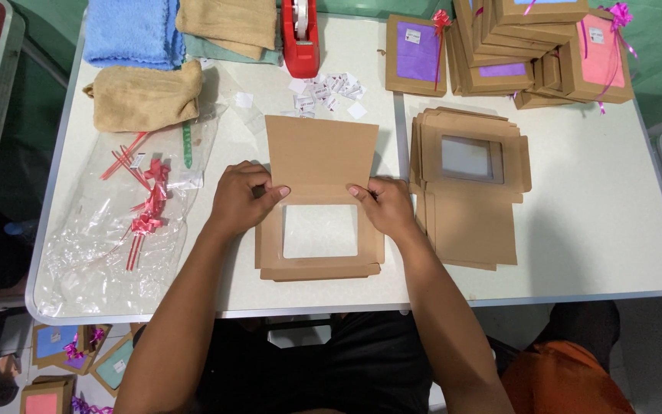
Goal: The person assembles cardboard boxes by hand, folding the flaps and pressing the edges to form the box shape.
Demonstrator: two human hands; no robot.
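Note:
A flat brown cardboard box blank (319, 161) with a clear window lies in front of me on the white table (599, 230). Its plain upper flap stands folded up. My left hand (240, 198) presses on the fold at the blank's left side, thumb on the crease. On the right side of the same fold my right hand (386, 204) does likewise, thumb pointing inward. Both hands grip the cardboard.
A stack of flat window box blanks (469, 192) lies right of my hands. Finished boxes with pink ribbons (530, 46) pile at the back right. A plastic bag with red ribbon bows (128, 215), folded towels (143, 96), a red tape dispenser (300, 34) and small white stickers (327, 88) sit left and behind.

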